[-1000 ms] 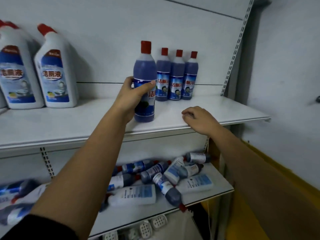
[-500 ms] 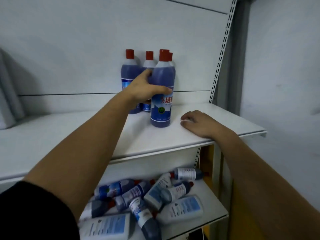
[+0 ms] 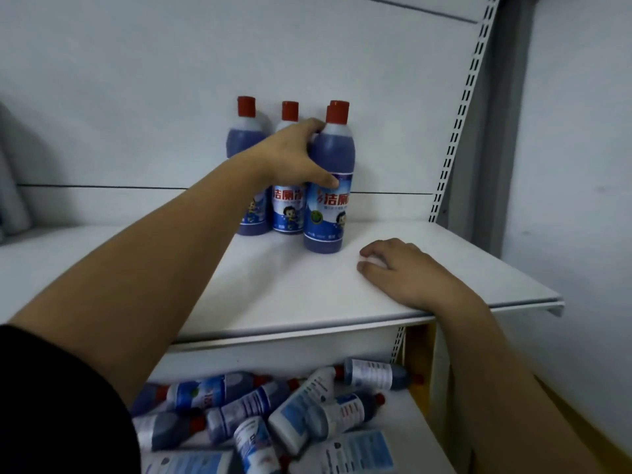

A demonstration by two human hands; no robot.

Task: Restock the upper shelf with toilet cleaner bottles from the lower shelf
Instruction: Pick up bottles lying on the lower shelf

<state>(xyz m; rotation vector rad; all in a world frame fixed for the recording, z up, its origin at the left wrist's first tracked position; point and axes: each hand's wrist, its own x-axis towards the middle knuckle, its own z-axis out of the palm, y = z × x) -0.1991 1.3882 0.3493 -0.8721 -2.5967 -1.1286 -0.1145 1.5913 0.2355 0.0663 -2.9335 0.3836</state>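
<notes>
White shelving fills the view, its upper shelf [image 3: 273,285] carrying a short row of bottles [image 3: 246,165] at the back. Left hand [image 3: 290,155] wraps the front bottle [image 3: 328,200], standing upright just before the row; the placing step looks nearly done, so next comes letting go and reaching down. Right hand [image 3: 407,271] rests loosely curled, empty, on the shelf edge, above the lower shelf [image 3: 413,425] with its heap of bottles [image 3: 290,408].

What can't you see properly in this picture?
- Fourth bottle: in the head view only a sliver of cap shows behind the held bottle.
- Middle bottle: the left hand covers its shoulder.
- Lower pile: labels blurred, cut off by the bottom edge and the left arm.
</notes>
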